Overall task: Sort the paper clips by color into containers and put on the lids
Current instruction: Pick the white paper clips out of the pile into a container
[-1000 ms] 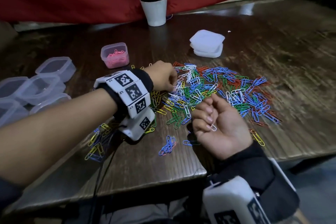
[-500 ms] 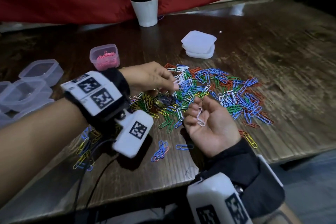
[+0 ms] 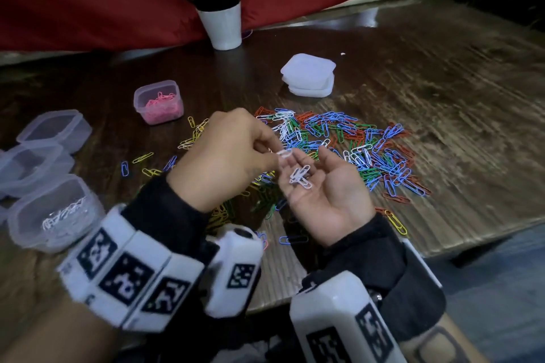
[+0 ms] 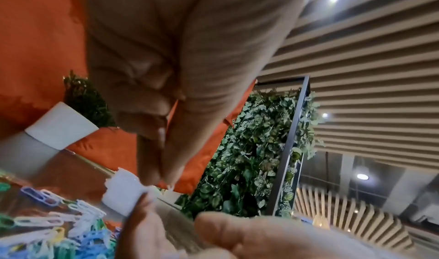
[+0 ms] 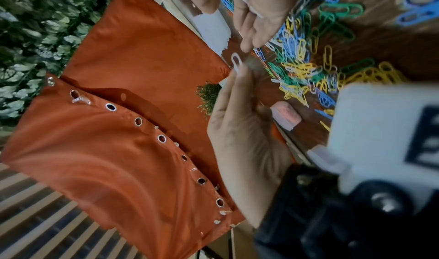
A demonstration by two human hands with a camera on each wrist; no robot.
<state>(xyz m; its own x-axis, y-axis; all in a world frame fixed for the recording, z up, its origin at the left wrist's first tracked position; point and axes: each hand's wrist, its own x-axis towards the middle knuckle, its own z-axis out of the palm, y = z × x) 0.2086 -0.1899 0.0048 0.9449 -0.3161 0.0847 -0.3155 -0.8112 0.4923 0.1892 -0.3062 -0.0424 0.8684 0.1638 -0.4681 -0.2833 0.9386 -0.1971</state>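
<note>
My left hand (image 3: 278, 153) pinches one white paper clip (image 3: 285, 153) between thumb and fingertips, right over the fingers of my right hand (image 3: 309, 165). That hand lies palm up and relaxed, with a few white clips (image 3: 300, 177) resting on it. Behind both hands spreads the mixed pile of coloured clips (image 3: 368, 150). In the right wrist view the pinched white clip (image 5: 236, 60) sticks up from the left hand's fingertips (image 5: 240, 71). A clear container (image 3: 35, 239) at the near left has white clips in it.
A container of pink clips (image 3: 157, 103) stands at the back left, with empty clear containers (image 3: 53, 130) to its left. A stack of white lids (image 3: 309, 74) and a potted plant (image 3: 221, 26) sit further back. Loose yellow clips (image 3: 194, 132) lie left of the pile.
My left hand has lifted off the pile with a white clip and come over the right palm. The right hand's fingers have uncurled, showing more white clips.
</note>
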